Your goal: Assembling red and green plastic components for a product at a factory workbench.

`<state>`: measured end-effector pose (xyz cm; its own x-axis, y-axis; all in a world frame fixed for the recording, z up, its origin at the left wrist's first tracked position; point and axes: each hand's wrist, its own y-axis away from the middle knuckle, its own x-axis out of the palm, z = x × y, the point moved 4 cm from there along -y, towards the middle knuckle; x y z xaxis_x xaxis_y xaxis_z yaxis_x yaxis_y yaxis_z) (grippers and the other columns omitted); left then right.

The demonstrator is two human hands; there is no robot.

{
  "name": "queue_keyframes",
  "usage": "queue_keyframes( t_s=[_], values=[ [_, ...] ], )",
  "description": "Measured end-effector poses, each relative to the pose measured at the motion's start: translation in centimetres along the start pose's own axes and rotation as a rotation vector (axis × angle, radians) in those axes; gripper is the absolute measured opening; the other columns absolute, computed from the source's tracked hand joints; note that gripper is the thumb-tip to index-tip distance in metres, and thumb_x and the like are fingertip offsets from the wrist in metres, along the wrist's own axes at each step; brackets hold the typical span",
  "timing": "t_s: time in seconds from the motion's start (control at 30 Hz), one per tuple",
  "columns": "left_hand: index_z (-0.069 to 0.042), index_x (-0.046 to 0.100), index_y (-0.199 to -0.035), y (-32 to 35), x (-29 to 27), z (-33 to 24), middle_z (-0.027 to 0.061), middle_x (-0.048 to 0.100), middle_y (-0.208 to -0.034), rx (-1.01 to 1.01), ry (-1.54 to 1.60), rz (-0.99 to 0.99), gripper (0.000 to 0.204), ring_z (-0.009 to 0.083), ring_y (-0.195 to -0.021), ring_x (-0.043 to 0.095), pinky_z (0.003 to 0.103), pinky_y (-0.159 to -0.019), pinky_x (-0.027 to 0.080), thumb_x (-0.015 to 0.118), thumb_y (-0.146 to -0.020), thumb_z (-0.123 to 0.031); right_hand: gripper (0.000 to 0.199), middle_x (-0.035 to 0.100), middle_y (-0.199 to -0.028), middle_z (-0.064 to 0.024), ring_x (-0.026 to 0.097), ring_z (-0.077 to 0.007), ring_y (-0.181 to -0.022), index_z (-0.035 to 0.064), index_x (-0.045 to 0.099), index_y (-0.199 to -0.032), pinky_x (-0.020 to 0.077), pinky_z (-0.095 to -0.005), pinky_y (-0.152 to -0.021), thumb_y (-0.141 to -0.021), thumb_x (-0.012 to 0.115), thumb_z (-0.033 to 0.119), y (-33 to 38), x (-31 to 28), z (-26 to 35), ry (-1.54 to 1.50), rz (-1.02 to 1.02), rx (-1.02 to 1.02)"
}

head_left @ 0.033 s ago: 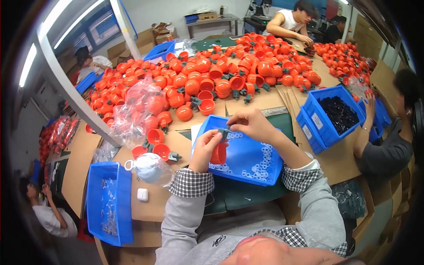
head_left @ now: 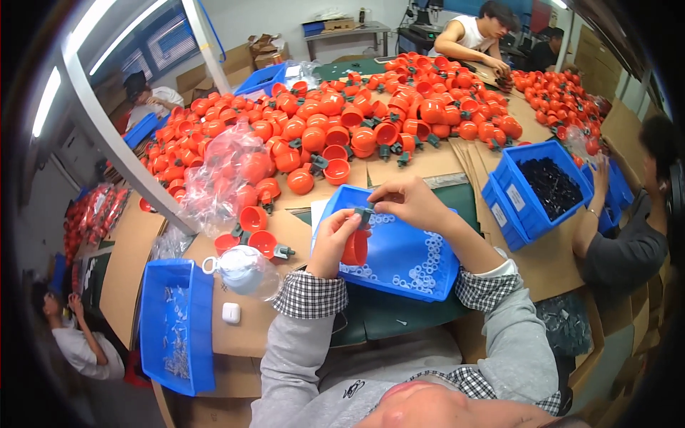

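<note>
My left hand [head_left: 332, 241] is closed on a red plastic cup [head_left: 355, 250] by its dark green fitting [head_left: 364, 215]; the cup hangs below the fingers with the fitting uppermost. The fingers of my right hand [head_left: 405, 199] pinch together at the fitting's top end. Whatever they hold there is too small to make out. Both hands are above a blue bin [head_left: 382, 246], in which small clear-white rings [head_left: 422, 274] lie scattered along the sides. A few red cups with green fittings [head_left: 262, 244] rest on the cardboard left of my left hand.
A large heap of red cups [head_left: 314, 139] covers the far table. A bottle [head_left: 246, 271], a white case [head_left: 231, 312] and a blue bin of small clear parts [head_left: 148, 324] are at left. On the right stand blue bins with black parts [head_left: 548, 187]. Co-workers sit around.
</note>
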<state>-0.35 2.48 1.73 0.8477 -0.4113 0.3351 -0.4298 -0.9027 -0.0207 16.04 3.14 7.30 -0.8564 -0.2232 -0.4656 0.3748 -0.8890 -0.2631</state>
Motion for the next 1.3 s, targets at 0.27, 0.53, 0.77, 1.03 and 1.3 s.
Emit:
queue_keyframes(
  t_s=[0.27,0.53,0.77,1.03,1.3],
  values=[
    [-0.001,0.057,-0.100,0.1,-0.9,0.0,0.0053,0.062,-0.084,-0.024,-0.004,-0.027,0.023,0.0129,-0.077,0.061,0.024,-0.069,0.048,0.054,-0.090,-0.021,0.024,0.065,-0.091,-0.0093,0.062,-0.0119,-0.084,-0.0038,0.062,-0.103,0.0507,-0.0248,-0.076,-0.080,0.058,-0.006,-0.4,0.6,-0.7,-0.133,0.028,0.007],
    [0.000,0.058,-0.100,-0.1,-0.4,-0.2,0.0061,0.063,-0.087,-0.052,-0.059,-0.016,0.024,0.0125,-0.079,0.060,0.025,-0.072,0.047,0.055,-0.090,-0.021,0.021,0.064,-0.089,-0.0076,0.062,-0.0121,-0.080,-0.0024,0.063,-0.099,0.0512,-0.0239,-0.073,-0.078,0.062,-0.004,-0.5,0.0,-0.1,-0.021,0.012,-0.107],
    [0.001,0.058,-0.101,0.1,-0.4,-0.2,0.0061,0.063,-0.088,-0.047,-0.084,-0.020,0.024,0.0118,-0.080,0.060,0.024,-0.073,0.047,0.055,-0.090,-0.020,0.020,0.061,-0.087,-0.0092,0.062,-0.0179,-0.079,-0.0001,0.063,-0.094,0.0495,-0.0265,-0.070,-0.075,0.062,-0.006,-0.5,0.0,0.4,0.121,0.050,-0.194],
    [0.001,0.058,-0.102,0.1,-0.3,-0.3,0.0039,0.062,-0.087,-0.029,-0.110,-0.007,0.023,0.0096,-0.080,0.058,0.023,-0.073,0.046,0.058,-0.088,-0.017,0.018,0.061,-0.086,-0.0107,0.061,-0.0245,-0.082,-0.0002,0.058,-0.091,0.0483,-0.0324,-0.070,-0.074,0.063,-0.003,-0.3,-0.2,0.6,0.251,0.088,-0.291],
    [0.001,0.059,-0.103,0.1,-0.3,-0.3,0.0023,0.061,-0.088,0.019,-0.187,-0.016,0.028,0.0059,-0.079,0.055,0.019,-0.070,0.044,0.063,-0.085,-0.019,0.016,0.061,-0.082,-0.0128,0.060,-0.0267,-0.076,-0.0009,0.060,-0.092,0.0467,-0.0336,-0.068,-0.077,0.063,0.002,-0.5,-0.3,0.5,0.177,0.106,-0.316]
  ],
)
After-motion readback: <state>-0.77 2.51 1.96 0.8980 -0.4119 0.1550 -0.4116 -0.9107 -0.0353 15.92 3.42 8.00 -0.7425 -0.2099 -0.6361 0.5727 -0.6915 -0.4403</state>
